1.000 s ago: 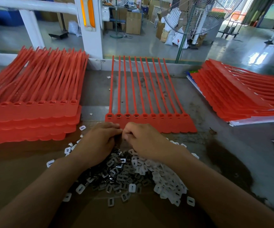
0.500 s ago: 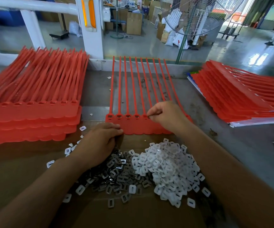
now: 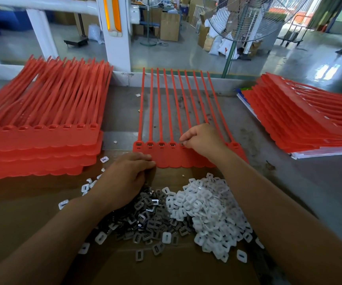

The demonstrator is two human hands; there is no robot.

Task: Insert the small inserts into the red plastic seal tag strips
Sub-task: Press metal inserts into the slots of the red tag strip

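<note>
A red seal tag strip sheet (image 3: pixel 172 157) lies flat in the middle of the table, tails pointing away. The first several sockets on its left hold inserts. My right hand (image 3: pixel 203 138) pinches a small insert at the fifth socket, fingertips down on the sheet. My left hand (image 3: pixel 127 177) lies curled over the near-left edge of the sheet and the top of a pile of metal inserts (image 3: pixel 145 221); what its fingers hold is hidden. A heap of white plastic inserts (image 3: pixel 211 210) lies to the right of the metal ones.
A tall stack of red strip sheets (image 3: pixel 40 140) sits at the left, another stack (image 3: pixel 301 120) at the right on white paper. Loose white inserts (image 3: pixel 63 204) are scattered near the left stack. A low white wall and a pillar (image 3: pixel 116 33) bound the table's far edge.
My right hand left my left hand at the pile, carried an insert up to the strip sheet's sockets, and now sits slightly further left. My left hand has stayed put.
</note>
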